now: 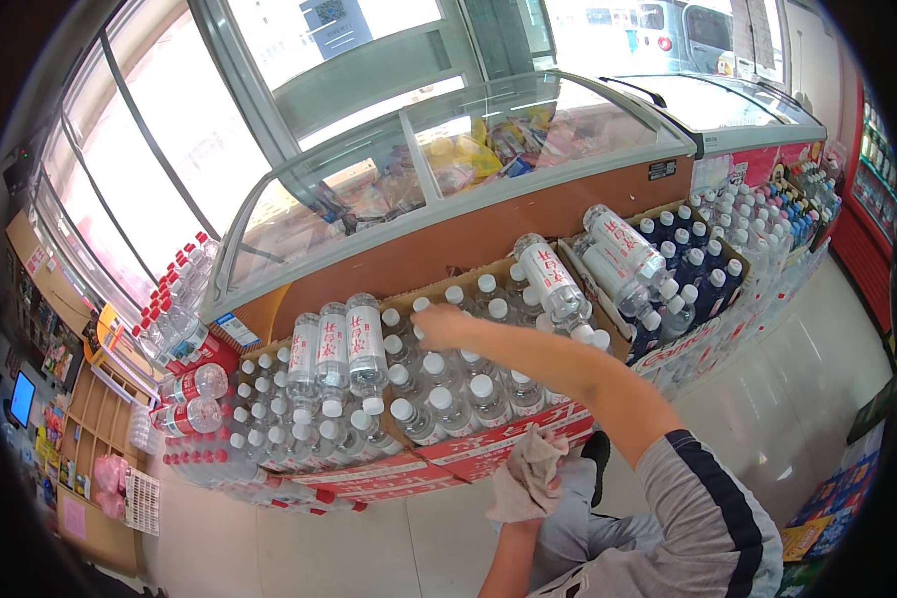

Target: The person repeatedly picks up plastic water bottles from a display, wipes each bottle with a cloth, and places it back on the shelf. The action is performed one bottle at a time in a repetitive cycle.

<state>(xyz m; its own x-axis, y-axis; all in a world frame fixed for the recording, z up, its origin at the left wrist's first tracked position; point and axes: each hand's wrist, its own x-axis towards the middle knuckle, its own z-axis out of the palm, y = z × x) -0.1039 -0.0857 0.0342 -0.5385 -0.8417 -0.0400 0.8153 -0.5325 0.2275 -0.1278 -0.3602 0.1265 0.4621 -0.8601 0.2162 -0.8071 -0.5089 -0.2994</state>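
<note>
My left hand (pixel 556 480) grips a crumpled beige cloth (pixel 525 475) low in front of my knees. Farther out, my right hand (pixel 442 327) reaches over an open cardboard case (pixel 493 441) of upright clear plastic bottles with white caps. Its fingers are at a white bottle cap (pixel 421 304) near the case's back left; whether they grip it is hidden. Three white-labelled bottles (pixel 333 359) lie across the tops of the bottles in the neighbouring case on the left. Another bottle (pixel 552 280) rests on its side at the right end, beyond my forearm.
A glass-topped chest freezer (pixel 448 202) stands directly behind the cases. Dark-blue bottles (pixel 691 261) fill a box on the right, with two bottles (pixel 622 258) lying over it. Red-capped bottles (pixel 176 318) stand at the left. Pale floor tiles (pixel 329 546) run along the front.
</note>
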